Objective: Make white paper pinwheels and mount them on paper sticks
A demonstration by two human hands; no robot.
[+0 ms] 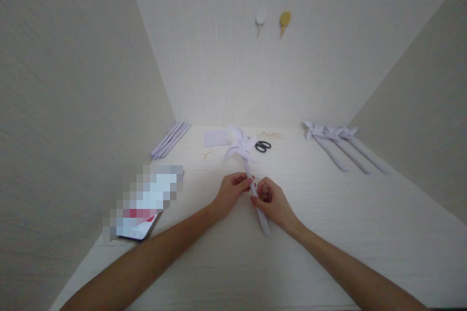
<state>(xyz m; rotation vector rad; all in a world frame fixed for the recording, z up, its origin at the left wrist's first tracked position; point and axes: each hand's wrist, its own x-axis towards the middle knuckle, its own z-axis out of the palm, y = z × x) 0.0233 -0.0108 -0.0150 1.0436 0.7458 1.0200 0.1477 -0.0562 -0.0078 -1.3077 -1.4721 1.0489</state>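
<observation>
A white paper pinwheel [241,146] on a rolled paper stick is held in front of me, its vanes pointing away and the stick's lower end towards me. My left hand [233,189] pinches the stick around its middle, thumb on top. Just below that, my right hand [270,200] is closed on the same stick from the right, fingers curled. Behind the vanes lie black-handled scissors [263,146], their blades hidden, and a pale paper sheet [216,138], partly covered. Several thin sticks that look like toothpicks [207,155] rest left of the vanes.
Rolled paper sticks [170,141] lie in a bundle at the back left. Three finished-looking pinwheels [333,148] lie side by side at the back right. A phone [146,209], largely pixelated, is at the left. Small light pieces [270,134] sit near the back wall, which carries two hooks [261,17].
</observation>
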